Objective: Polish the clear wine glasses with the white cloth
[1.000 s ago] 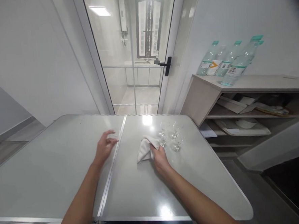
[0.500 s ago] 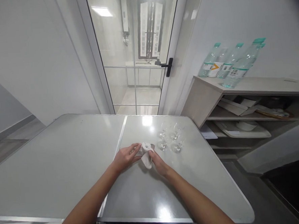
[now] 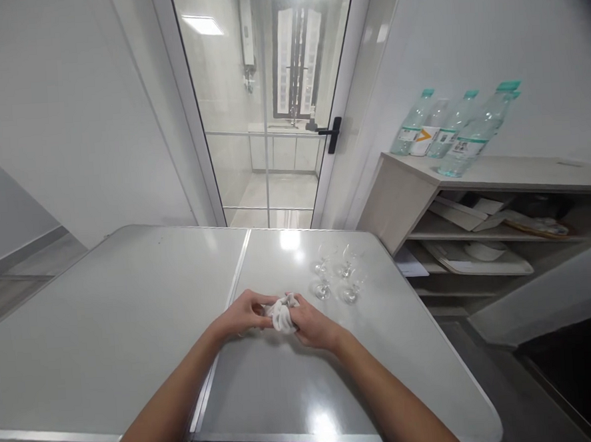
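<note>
Above the near middle of the table, my two hands meet at a bunched white cloth (image 3: 284,315). My right hand (image 3: 312,323) is closed round the cloth from the right. On the other side, my left hand (image 3: 246,312) has its thumb and fingers curled round a clear glass, mostly hidden by the fingers and the cloth; only faint transparent edges show. Just beyond my right hand, several clear stemmed glasses (image 3: 350,292) stand grouped on the table.
The pale table (image 3: 146,323) has a metal seam (image 3: 238,268) across it. A glazed door (image 3: 291,148) with a black handle (image 3: 335,135) stands behind. At right, a wooden shelf unit (image 3: 409,194) carries several plastic bottles (image 3: 466,145) on top, with trays and papers inside.
My right hand has turned over the cloth, which is now more bunched; its hanging end has been gathered up. My left hand has shifted slightly left and curled more.
</note>
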A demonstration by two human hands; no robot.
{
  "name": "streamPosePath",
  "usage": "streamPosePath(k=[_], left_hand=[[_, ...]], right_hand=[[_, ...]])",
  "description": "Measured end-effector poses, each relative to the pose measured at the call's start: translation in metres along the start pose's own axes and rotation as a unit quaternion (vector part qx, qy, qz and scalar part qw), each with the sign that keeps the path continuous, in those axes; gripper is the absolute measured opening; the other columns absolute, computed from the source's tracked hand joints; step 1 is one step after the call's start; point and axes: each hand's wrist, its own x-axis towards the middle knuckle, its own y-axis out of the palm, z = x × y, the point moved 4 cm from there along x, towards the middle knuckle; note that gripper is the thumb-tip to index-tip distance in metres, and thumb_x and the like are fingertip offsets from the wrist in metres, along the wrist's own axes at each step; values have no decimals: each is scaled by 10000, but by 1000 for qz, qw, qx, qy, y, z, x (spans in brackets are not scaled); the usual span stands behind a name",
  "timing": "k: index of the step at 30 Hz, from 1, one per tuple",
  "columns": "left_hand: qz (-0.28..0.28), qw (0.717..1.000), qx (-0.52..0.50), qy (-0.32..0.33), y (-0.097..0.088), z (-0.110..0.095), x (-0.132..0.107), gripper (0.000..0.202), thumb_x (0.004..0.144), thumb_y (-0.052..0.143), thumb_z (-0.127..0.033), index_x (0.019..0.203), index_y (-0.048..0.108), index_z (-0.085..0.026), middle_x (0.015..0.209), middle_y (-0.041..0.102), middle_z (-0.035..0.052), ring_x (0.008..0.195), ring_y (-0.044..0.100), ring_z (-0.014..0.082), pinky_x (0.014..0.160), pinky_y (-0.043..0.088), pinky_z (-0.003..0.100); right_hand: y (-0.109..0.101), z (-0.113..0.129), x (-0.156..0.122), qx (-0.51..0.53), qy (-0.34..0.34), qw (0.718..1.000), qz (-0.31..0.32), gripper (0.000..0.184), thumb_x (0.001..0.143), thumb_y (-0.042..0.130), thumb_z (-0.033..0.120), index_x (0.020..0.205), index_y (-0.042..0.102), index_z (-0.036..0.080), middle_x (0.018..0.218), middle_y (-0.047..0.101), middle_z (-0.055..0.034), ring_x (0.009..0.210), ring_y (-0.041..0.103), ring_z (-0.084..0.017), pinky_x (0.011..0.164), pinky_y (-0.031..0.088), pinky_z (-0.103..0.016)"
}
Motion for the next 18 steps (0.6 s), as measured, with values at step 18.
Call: streamPosePath(k=[18], left_hand=[[-210,970,-99,-69,-25,32,4,406,753,850,-528,667,716,-155,600,550,2,534,431,105,514,352,239]], right_hand=[[2,-18,1,112,115,977,-141,128,792,745,331,788,656,238,802,626,-41,819,533,-242,985,402,-468]])
